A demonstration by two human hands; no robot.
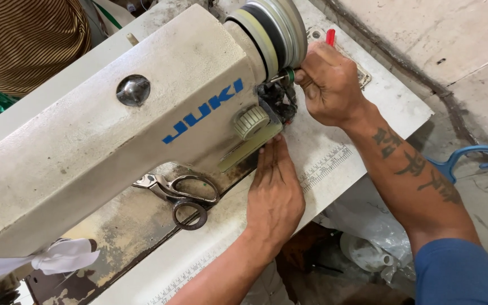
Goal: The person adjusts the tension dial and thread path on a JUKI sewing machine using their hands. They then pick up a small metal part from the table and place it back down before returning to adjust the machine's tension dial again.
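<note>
One cream sewing machine (103,130) lay across a worn white table (391,96), its body filling most of the view and hiding much of the tabletop behind it. One handwheel (275,28) sat at the machine's right end, and one ribbed dial (251,122) sat on the front face just below it. One round metal cap (133,90) showed on the machine's arm. One pair of scissors (179,197) lay on the stained machine bed in front of the body, just left of the left hand. A strip of white cloth (57,258) was knotted near the lower left corner. A printed ruler strip (326,166) ran along the table's front edge. Beyond the table, one blue hanger (470,158) lay on the concrete floor (425,34), and crumpled clear plastic (368,226) sat under the table's edge. A striped brown thing (26,42) filled the top left corner.

The left hand (275,195) lay flat on the table, fingers straight and pressed together, their tips touching the yellowish plate (249,148) under the dial. It held nothing.

The right hand (329,85) was curled tightly around a screwdriver (330,37), whose red handle end poked out above the fist. The green part of its shank (289,75) pointed left into the dark mechanism (278,99) just under the handwheel, which the fist partly hid.
</note>
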